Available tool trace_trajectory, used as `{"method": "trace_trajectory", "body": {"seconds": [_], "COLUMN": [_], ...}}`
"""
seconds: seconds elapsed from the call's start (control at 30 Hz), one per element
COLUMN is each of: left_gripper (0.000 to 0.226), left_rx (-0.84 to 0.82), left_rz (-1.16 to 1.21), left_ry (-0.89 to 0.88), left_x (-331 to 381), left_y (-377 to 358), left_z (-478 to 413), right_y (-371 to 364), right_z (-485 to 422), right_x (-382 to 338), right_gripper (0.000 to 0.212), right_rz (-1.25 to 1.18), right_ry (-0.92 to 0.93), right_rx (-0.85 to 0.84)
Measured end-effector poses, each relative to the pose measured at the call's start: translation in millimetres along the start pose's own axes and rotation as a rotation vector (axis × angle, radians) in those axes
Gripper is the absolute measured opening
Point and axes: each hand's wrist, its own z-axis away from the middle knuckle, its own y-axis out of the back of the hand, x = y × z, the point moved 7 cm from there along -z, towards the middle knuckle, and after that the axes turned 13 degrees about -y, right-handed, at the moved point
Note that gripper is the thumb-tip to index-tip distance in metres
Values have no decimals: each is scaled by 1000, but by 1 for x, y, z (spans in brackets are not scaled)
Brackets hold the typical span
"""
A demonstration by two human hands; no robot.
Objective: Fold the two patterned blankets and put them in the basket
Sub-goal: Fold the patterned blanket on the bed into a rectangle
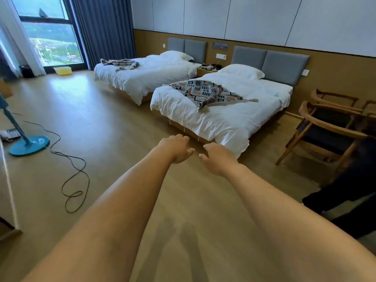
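In a twin-bedded room with a wood floor (114,119), a person's two bare arms reach forward, stopping short of the foot of the near bed (223,123). The left hand (177,148) and the right hand (218,157) hang just beside each other, palms down, fingers loosely curled and holding nothing. The nearer patterned blanket (207,93) lies ahead and a little to the right of both hands. It is spread loose and rumpled across the middle of that bed, below the pillow (242,72). Its long axis runs slantwise across the bed, with one tasselled corner trailing off to the right. The right hand is the closer of the two, though neither touches bed or cloth. The second patterned blanket (121,64) sits bunched at the foot of the far bed (146,76), ahead and to the left, well apart from the hands. The yellow basket (62,70) stands on the floor by the window (50,37), farther left again, past the far bed. Neither blanket looks folded, so the task appears to be at its start. The likely first move is forward and right, to the near bed.
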Motion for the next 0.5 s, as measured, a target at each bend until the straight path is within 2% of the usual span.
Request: {"method": "trace_trajectory", "body": {"seconds": [0.33, 0.5], "left_gripper": [43, 38], "left_rx": [-32, -16], "left_rz": [2, 32], "left_ry": [-8, -30], "left_x": [-141, -198], "left_y": [23, 29], "left_z": [-120, -187], "right_y": [-12, -23], "right_z": [-181, -273], "right_x": [-64, -81], "right_gripper": [32, 33], "right_rz": [-14, -3], "right_ry": [-25, -13], "right_rx": [-20, 0]}}
